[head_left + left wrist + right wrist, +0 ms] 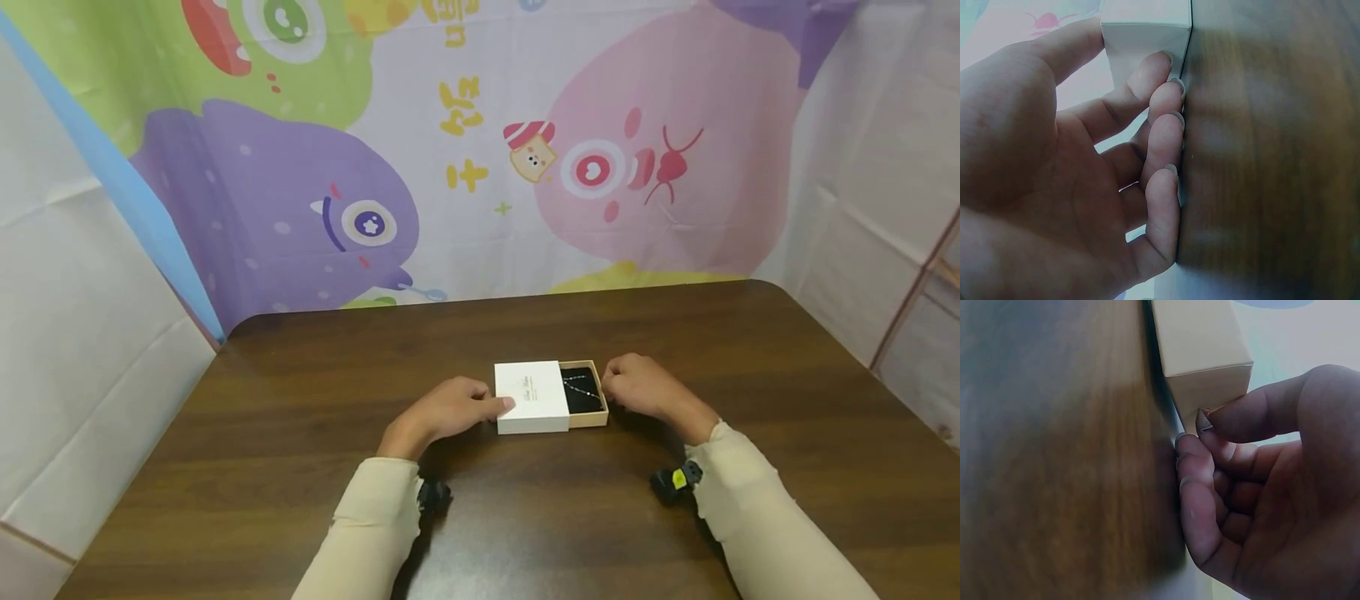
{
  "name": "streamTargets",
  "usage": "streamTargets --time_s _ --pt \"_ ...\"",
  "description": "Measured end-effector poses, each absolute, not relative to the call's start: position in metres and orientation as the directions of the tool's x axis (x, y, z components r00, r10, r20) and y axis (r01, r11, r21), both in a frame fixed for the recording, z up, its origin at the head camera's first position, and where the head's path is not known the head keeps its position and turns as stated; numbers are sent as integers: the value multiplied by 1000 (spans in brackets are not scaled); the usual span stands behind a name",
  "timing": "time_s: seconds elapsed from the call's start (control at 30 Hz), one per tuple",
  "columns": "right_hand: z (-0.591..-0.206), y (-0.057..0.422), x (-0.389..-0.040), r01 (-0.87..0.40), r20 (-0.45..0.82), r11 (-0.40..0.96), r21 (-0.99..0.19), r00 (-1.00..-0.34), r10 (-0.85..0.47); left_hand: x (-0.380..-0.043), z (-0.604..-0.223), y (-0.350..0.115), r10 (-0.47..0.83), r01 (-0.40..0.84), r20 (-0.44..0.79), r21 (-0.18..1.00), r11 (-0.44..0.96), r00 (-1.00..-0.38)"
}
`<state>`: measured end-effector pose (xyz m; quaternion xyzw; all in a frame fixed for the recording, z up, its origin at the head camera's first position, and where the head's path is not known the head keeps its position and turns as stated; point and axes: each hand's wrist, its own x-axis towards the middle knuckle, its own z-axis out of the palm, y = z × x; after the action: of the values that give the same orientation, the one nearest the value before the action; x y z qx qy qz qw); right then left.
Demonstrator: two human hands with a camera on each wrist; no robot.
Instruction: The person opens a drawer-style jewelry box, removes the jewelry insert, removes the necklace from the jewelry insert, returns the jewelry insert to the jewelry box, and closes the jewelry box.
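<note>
A white sliding jewelry box (531, 398) with small gold print lies on the table, its tan inner drawer (588, 421) partly out at the right. On the drawer's black pad rests a thin silvery chain (579, 387). My left hand (459, 408) holds the sleeve's left end, thumb on top and fingertips at the end face (1124, 50). At the drawer's outer end (1210, 387), my right hand (643, 385) pinches with thumb and forefinger; what small part lies between them is mostly hidden. The other right fingers curl against the tabletop.
The dark brown wooden table (525, 517) reaches back to a cloth backdrop (480, 242) printed with cartoon figures. White sheeting (90, 333) hangs on the left and right. Each wrist wears a small black camera (675, 482).
</note>
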<state>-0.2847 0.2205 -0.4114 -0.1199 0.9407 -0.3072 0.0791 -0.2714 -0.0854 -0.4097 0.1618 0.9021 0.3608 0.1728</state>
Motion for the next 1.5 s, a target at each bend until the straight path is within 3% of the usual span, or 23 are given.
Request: streamTargets --time_s 1.5 --pt "-414 227 -286 -157 -79 741 -653 -959 -273 -270 -409 -83 395 146 -204 704 695 -896"
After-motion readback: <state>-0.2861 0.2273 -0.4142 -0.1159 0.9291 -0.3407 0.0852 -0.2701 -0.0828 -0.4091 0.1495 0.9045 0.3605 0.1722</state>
